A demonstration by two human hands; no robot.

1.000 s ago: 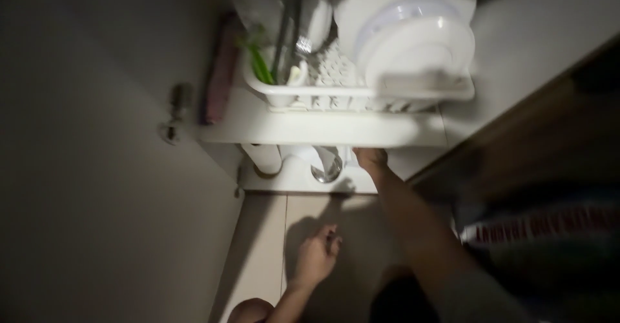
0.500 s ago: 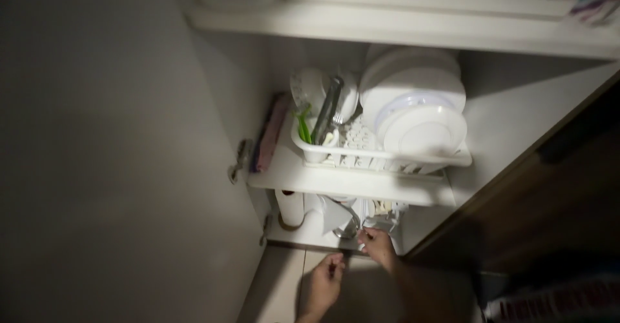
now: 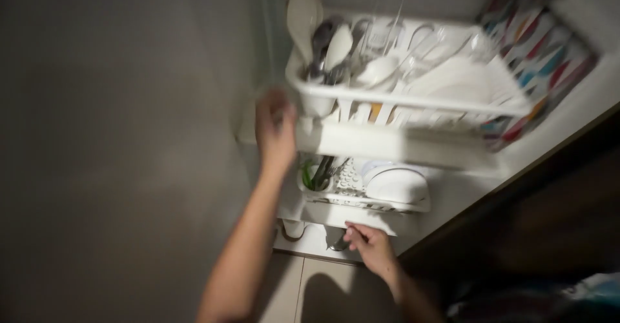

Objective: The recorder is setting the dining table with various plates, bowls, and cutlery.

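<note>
Up at the centre of the frame, the left hand (image 3: 276,129) is raised to the left end of the upper dish rack (image 3: 413,97), a white plastic basket on a white shelf (image 3: 387,143). The hand is blurred; its fingers look loosely together and curled toward the rack's corner, right against the cutlery cup, though I cannot tell whether they grip anything. Spoons and ladles (image 3: 329,45) stand upright in that corner, a pale flat spoon tallest at the upper left of the bunch. Clear glassware and white pieces fill the rest of the rack toward the upper right, too smeared to sort out. Behind them, at the upper right edge, is a panel with coloured stripes (image 3: 549,45).

Lower centre now: the right hand (image 3: 371,249) is at the front edge of the lower shelf (image 3: 342,218), fingers bent and slightly parted, with nothing clearly held. Just above it sits the lower dish rack (image 3: 361,197), with white plates (image 3: 397,184) stacked on the right and green-handled utensils (image 3: 313,176) on the left. Below that, a shiny metal piece (image 3: 332,239) shows just left of the right hand. Dark wood runs along the right side, and a grey wall fills the left.
</note>
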